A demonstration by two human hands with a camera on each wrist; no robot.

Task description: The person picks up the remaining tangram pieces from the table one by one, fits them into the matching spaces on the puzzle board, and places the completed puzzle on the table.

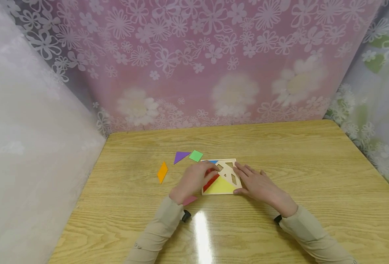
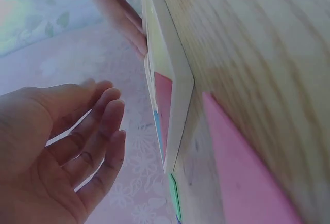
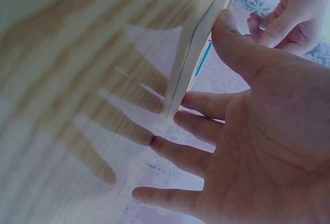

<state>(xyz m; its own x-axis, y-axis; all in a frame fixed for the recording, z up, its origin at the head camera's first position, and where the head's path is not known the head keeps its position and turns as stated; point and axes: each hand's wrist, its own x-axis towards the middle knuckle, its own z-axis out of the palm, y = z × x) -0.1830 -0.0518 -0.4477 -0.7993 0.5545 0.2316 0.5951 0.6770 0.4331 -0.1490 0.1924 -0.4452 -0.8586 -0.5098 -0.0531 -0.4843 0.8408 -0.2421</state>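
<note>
A shallow wooden puzzle tray (image 1: 237, 164) lies on the table with a yellow triangle (image 1: 221, 187), a red triangle (image 1: 211, 183) and a partly hidden blue piece (image 1: 213, 161) in it. Several cut-outs in its right part show the wood below. Over the tray's left side hovers my left hand (image 1: 193, 179); its fingers (image 2: 111, 118) bend loosely, apart from the tray, and no piece shows in them. My right hand (image 1: 260, 186), fingers spread, touches the tray's right edge with thumb and fingertips. A pink piece (image 2: 242, 182) lies by my left wrist, partly covered in the head view.
Left of the tray and behind it lie an orange parallelogram (image 1: 162, 172), a purple triangle (image 1: 180, 157) and a green square (image 1: 196, 156). The wooden table (image 1: 280, 146) ends at a flowered curtain (image 1: 188, 73) at the back. Light glares off its front.
</note>
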